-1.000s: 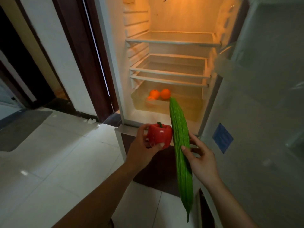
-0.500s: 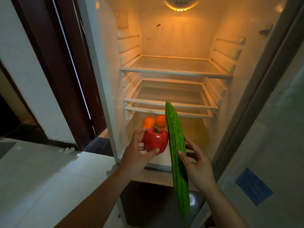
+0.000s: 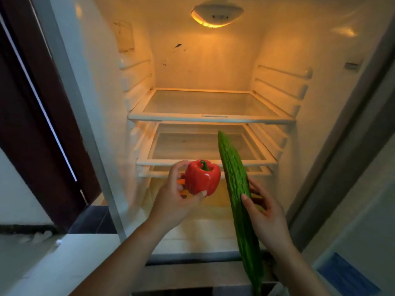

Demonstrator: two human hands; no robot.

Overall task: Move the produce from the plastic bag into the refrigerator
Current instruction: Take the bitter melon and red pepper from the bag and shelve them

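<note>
My left hand (image 3: 173, 201) grips a red bell pepper (image 3: 202, 177) with its green stem up, just in front of the open refrigerator (image 3: 205, 71). My right hand (image 3: 265, 212) holds a long green bitter gourd (image 3: 237, 189) near its middle, tip pointing up toward the shelves. Both are level with the front edge of the lower glass shelf (image 3: 205, 162). A sliver of an orange fruit (image 3: 181, 182) shows behind my left fingers, in the bottom compartment. The plastic bag is out of view.
The upper glass shelf (image 3: 209, 118) is bare, lit by the interior lamp (image 3: 217, 17). The open fridge door (image 3: 363, 189) stands at the right, with a blue label (image 3: 346, 274). A dark wooden door frame (image 3: 36, 124) stands at the left.
My view has come closer to the fridge and tilted up, so the lamp and shelves fill the frame. Both hands rose with the pepper and gourd to the lower shelf's front. The oranges are now mostly hidden.
</note>
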